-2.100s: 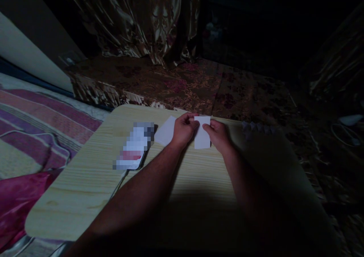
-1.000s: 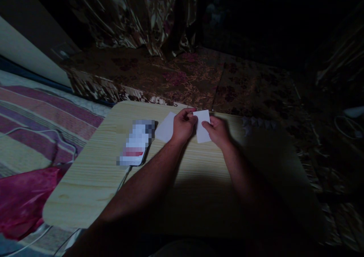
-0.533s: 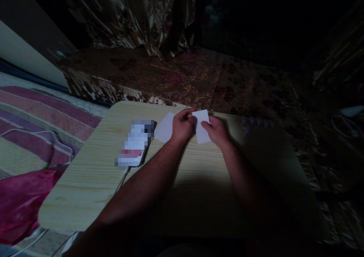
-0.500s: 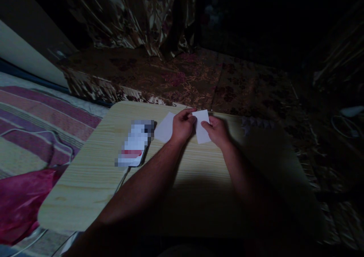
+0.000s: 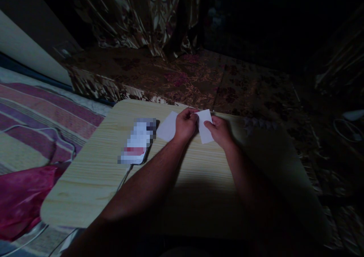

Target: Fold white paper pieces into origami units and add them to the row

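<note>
A small white piece of paper (image 5: 205, 130) is held up between my two hands over the far side of the wooden table (image 5: 204, 169). My left hand (image 5: 186, 124) pinches its upper left edge, thumb and fingers closed together. On the paper's right side, my right hand (image 5: 220, 130) grips it with the thumb across the front and the fingers behind. More white paper (image 5: 168, 127) lies on the table just left of my left hand, partly covered by it. Whether the held paper is folded, I cannot tell.
Left of the papers lies a phone (image 5: 136, 143), blurred out, with a white cable (image 5: 124, 179) running from it. Several small folded-looking pieces (image 5: 260, 123) sit at the far right in shadow. A striped bed cover (image 5: 42, 116) and a pink bag (image 5: 25, 200) are beyond the left edge.
The whole view has shifted slightly, so things appear a little further right. Both hands keep their hold on the paper, with hardly any change in their grip.
</note>
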{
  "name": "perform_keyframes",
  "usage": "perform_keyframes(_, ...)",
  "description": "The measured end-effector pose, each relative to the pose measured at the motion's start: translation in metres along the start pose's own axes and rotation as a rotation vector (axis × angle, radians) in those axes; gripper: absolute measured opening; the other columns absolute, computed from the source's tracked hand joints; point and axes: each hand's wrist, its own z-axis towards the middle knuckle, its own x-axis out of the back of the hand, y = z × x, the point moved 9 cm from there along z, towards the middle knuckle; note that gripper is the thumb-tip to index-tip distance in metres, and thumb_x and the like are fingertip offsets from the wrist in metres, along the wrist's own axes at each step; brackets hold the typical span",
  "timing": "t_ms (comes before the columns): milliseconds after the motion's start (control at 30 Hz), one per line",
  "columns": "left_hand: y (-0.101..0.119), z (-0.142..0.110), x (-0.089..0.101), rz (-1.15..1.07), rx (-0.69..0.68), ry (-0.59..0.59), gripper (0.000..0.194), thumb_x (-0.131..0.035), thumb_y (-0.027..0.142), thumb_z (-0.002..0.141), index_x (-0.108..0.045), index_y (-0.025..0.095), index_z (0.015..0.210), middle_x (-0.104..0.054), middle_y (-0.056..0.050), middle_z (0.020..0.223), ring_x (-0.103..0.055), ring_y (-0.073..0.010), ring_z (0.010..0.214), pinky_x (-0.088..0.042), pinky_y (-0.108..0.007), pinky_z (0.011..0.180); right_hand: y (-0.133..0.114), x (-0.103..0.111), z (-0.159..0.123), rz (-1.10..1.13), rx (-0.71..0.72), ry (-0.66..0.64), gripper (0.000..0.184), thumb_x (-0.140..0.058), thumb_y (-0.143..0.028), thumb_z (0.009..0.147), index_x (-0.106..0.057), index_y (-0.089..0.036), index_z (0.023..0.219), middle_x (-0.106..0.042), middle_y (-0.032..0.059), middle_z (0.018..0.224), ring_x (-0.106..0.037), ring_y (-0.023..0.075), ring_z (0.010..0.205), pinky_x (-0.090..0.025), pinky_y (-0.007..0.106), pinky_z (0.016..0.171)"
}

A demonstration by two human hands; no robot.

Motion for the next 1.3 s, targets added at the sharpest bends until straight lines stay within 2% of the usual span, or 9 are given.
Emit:
perform_keyframes(267, 0.001, -0.001, 0.001, 0.001, 0.020, 0.008, 0.012, -0.060, 0.023, 0.070, -0.065, 0.018, 0.080, -0.058, 0.001, 0.063, -0.046, -0.0104, 0.052, -0.034, -0.022, 0.049, 0.001, 0.000, 0.000, 0.017, -0.010, 0.003, 0.024, -0.058, -0.036, 0.075, -0.063, -0.018, 0.091, -0.064, -0.0001, 0.068, -0.052, 0.0123, 0.053, -0.039, 0.022, 0.047)
perform_keyframes(567, 0.003, -0.002, 0.000, -0.029, 0.030, 0.009, 0.008, -0.059, 0.023, 0.072, -0.061, 0.018, 0.077, -0.054, 0.002, 0.057, -0.046, -0.0102, 0.047, -0.034, -0.022, 0.045, -0.003, -0.006, -0.003, 0.116, -0.026, -0.095, 0.031, -0.060, -0.034, 0.074, -0.063, -0.020, 0.102, -0.064, 0.0001, 0.071, -0.055, 0.0134, 0.055, -0.041, 0.023, 0.048)
perform_keyframes(1100, 0.004, 0.000, 0.002, -0.085, 0.009, 0.033, 0.008, -0.060, 0.018, 0.070, -0.058, 0.017, 0.077, -0.055, 0.002, 0.060, -0.047, -0.0091, 0.050, -0.036, -0.020, 0.048, -0.005, -0.002, -0.001, 0.112, 0.056, -0.067, 0.040, -0.059, -0.032, 0.075, -0.066, -0.017, 0.112, -0.068, 0.0014, 0.081, -0.055, 0.0114, 0.061, -0.041, 0.022, 0.054)
perform_keyframes(1300, 0.003, -0.002, -0.012, -0.122, -0.025, -0.128, 0.030, -0.058, 0.010, 0.064, -0.060, 0.020, 0.092, -0.053, 0.004, 0.060, -0.045, -0.0092, 0.049, -0.034, -0.020, 0.046, -0.005, -0.001, -0.001, 0.087, 0.077, -0.064, 0.041, -0.059, -0.032, 0.077, -0.066, -0.018, 0.114, -0.066, 0.0003, 0.075, -0.050, 0.0095, 0.054, -0.038, 0.021, 0.048)
